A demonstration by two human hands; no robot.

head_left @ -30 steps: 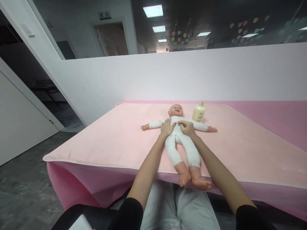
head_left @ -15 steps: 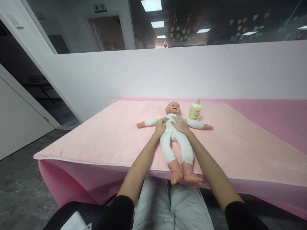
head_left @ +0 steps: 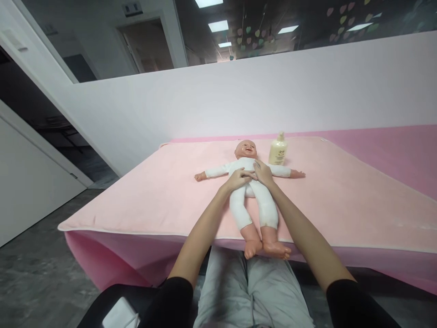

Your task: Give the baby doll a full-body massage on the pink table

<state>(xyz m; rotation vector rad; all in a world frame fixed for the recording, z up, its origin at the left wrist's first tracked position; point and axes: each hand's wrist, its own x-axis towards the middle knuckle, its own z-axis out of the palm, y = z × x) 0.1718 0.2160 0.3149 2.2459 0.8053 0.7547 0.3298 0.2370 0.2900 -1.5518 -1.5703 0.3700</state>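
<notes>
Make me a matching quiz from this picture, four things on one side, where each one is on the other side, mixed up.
Things:
1. doll
2. bottle
3. left hand
4. doll's feet

Places:
A. past the blanket's near edge
B. upright by the doll's head
C. on its back on the blanket, arms spread
D. flat on the doll's chest, beside the right hand

Pairs: 1-C, 2-B, 3-D, 4-A

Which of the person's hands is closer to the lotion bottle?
Right. The right hand lies on the doll chest, just below and left of the lotion bottle. The left hand lies farther left on the chest.
</notes>
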